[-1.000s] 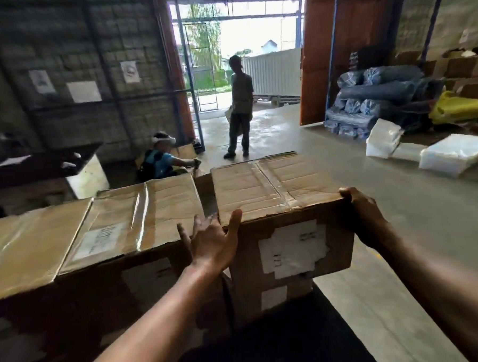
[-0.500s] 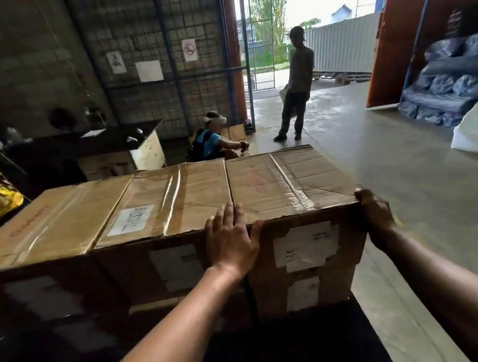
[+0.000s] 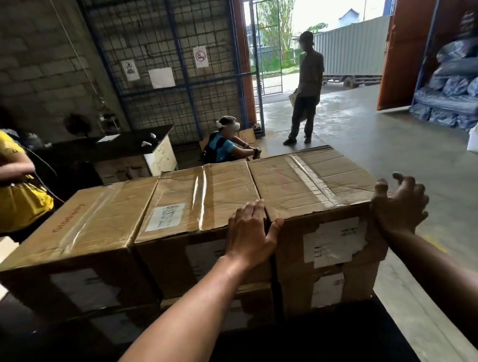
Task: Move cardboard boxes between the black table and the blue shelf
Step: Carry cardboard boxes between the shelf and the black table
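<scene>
Cardboard box (image 3: 310, 182) has left hand (image 3: 249, 233) flat on its near edge, right hand (image 3: 399, 203) loosely curled alongside, empty.

1. Three cardboard boxes up top: left box (image 3: 76, 222), middle box (image 3: 205, 193), right box (image 3: 310, 182).
2. Two showing underneath: lower middle box (image 3: 255, 304), lower right box (image 3: 357, 288).
3. Two hands: left hand (image 3: 249, 233), right hand (image 3: 399, 205).
4. Three other people: person in yellow (image 3: 11, 187), seated person (image 3: 222, 148), standing person (image 3: 306, 88).
5. Two signs, left sign (image 3: 130, 70) and right sign (image 3: 200, 57); one blank sheet (image 3: 161, 77).

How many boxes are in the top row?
3: left box, middle box touched by the left hand, right box beside the right hand. Lower boxes sit underneath, partly hidden.
</scene>
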A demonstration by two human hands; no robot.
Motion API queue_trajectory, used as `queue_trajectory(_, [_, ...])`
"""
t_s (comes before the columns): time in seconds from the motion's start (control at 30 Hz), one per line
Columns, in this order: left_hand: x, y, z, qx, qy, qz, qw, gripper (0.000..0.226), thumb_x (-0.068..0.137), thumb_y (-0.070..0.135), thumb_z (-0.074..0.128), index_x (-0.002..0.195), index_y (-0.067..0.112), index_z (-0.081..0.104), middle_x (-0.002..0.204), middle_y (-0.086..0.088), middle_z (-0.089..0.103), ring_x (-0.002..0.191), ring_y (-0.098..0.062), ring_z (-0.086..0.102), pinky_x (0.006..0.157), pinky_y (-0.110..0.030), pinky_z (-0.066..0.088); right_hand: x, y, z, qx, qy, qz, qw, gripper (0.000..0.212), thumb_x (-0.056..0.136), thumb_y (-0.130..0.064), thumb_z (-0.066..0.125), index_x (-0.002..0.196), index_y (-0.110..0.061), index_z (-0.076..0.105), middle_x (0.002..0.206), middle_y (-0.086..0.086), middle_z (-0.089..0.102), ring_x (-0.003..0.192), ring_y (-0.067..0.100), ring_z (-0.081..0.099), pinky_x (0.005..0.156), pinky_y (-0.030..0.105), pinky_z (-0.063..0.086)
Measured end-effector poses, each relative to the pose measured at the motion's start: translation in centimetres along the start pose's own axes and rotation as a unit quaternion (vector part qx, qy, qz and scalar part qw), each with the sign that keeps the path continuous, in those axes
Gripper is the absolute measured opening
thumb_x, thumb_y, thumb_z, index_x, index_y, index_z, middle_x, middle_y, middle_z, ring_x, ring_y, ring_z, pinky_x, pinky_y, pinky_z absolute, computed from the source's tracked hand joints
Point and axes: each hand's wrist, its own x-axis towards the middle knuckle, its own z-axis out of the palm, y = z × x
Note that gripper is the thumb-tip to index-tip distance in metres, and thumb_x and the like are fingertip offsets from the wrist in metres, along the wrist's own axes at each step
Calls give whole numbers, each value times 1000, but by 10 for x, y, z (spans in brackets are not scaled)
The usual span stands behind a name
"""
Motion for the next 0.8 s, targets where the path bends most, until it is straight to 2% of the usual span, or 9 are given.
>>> queue_trajectory(0.03, [-5,-9,-5,-5,17,5,1000,70,98,61,39,152,18,39,157,-4,43,147,-23,33,119,-40,23,-15,-14,1,-2,10,-50,999,47,87,-44,44,126,-20,52,132,18,50,128,38,42,104,53,30])
queue_trajectory(0.13, [-21,-47,-24,-9,58,-4,998,67,96,60,39,151,23,41,154,-1,45,145,-22,35,119,-43,26,-71,-57,15,-4,-25,-192,981,36,89,-31,50,123,-21,56,124,10,59,120,34,51,97,40,29])
queue_trajectory(0.27, [-49,-129,-64,-17,104,-42,993,63,95,56,42,148,22,45,153,-2,46,144,-23,34,120,-43,23,-176,-118,60,98,-120,-289,945,39,81,-32,49,115,-18,63,116,4,67,115,30,56,93,49,44])
queue_trajectory(0.33, [-68,-175,-82,-17,120,-60,991,64,93,56,42,146,22,47,151,-4,48,142,-24,36,119,-44,25,-233,-140,86,89,-180,-324,924,41,82,-34,50,117,-19,64,120,3,67,121,26,55,97,51,46])
queue_trajectory(0.4, [-94,-228,-100,-12,129,-80,988,65,91,56,40,146,23,48,151,-5,48,143,-25,36,119,-44,25,-293,-162,114,66,-207,-355,909,42,83,-37,52,121,-22,64,126,3,65,131,22,50,102,51,43])
queue_trajectory(0.5, [-128,-301,-125,5,137,-119,983,66,90,55,39,146,22,48,156,-7,41,148,-27,27,122,-47,19,-366,-192,147,-5,-241,-370,897,53,85,-45,51,134,-24,55,143,2,55,147,20,29,119,52,22])
queue_trajectory(0.6, [-152,-366,-145,0,143,-198,970,67,89,55,38,147,22,47,162,-11,30,153,-30,15,122,-48,12,-414,-206,172,-110,-245,-369,890,69,85,-54,44,146,-22,42,154,3,42,153,20,9,121,53,-2])
queue_trajectory(0.7, [-163,-408,-156,-74,129,-258,955,78,83,57,37,150,17,43,163,-12,28,152,-29,16,124,-49,15,-438,-214,183,-146,-242,-317,905,74,84,-54,45,148,-17,38,157,7,37,153,22,1,118,56,-11])
queue_trajectory(0.8, [-169,-422,-163,-135,145,-238,951,77,84,52,43,151,13,40,161,-12,30,151,-28,21,124,-48,19,-453,-226,189,-122,-248,-266,923,68,87,-44,58,146,-14,41,154,6,43,153,21,6,118,55,-9])
